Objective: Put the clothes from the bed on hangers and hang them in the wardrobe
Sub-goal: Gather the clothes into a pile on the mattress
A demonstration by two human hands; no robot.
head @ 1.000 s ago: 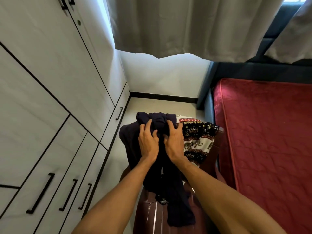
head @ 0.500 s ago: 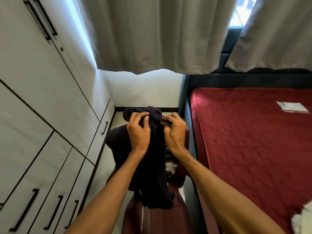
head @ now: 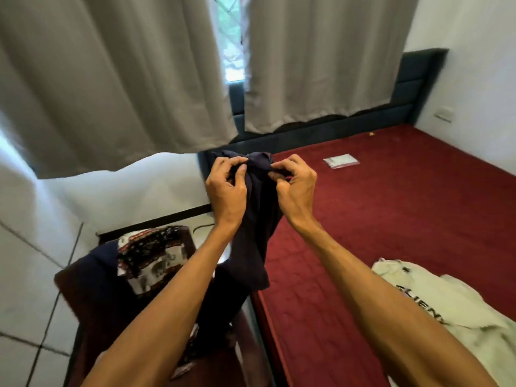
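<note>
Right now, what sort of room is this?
Probably a bedroom: a red mattress with a dark padded headboard, grey curtains over a window, and a white printed T-shirt lying on the mattress.

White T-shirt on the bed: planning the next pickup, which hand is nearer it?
Right. The right hand pinches the dark garment above the mattress, beyond the white T-shirt; the left hand grips it farther left.

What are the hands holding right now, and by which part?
Both the left hand and right hand pinch the dark navy garment at its bunched top edge; the rest hangs down between the forearms.
</note>
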